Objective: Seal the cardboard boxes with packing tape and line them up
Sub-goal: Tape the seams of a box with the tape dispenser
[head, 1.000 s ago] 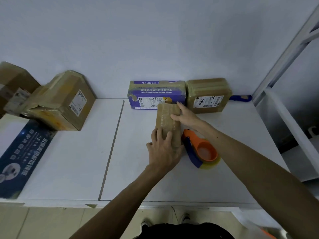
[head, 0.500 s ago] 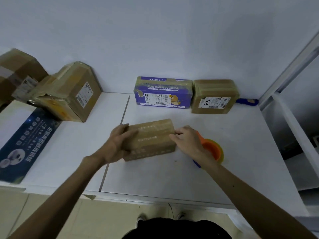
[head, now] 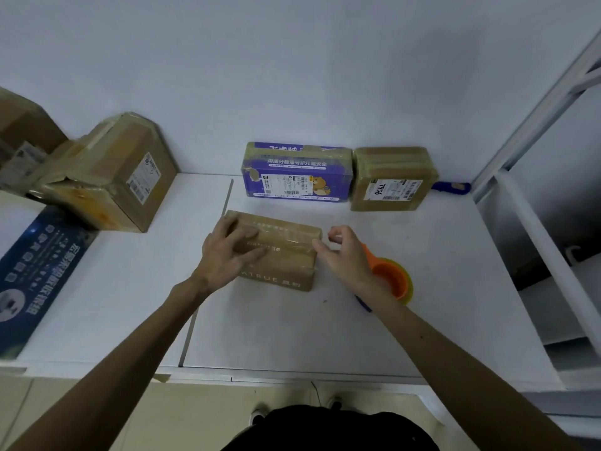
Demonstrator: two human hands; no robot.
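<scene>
A small taped brown cardboard box (head: 286, 258) lies lengthwise across the middle of the white table (head: 325, 327). My left hand (head: 227, 255) rests on its left end, fingers spread over the top. My right hand (head: 344, 255) touches the box's right end with its fingertips, the fingers loosely bent. An orange tape dispenser (head: 392, 279) with a blue part lies just right of my right hand. A purple printed box (head: 297, 174) and a taped brown box (head: 393, 179) stand side by side against the back wall.
A large taped cardboard box (head: 113, 174) sits at the back left, with more boxes (head: 22, 141) beyond it. A dark blue printed board (head: 35, 271) lies at the left edge. A blue-handled tool (head: 450, 187) lies in the back right corner. A white metal shelf frame (head: 533, 203) borders the right.
The small box was turned from pointing away from me to lying crosswise, then shifted slightly toward the back. My left hand moved to its left end, my right hand to its right end.
</scene>
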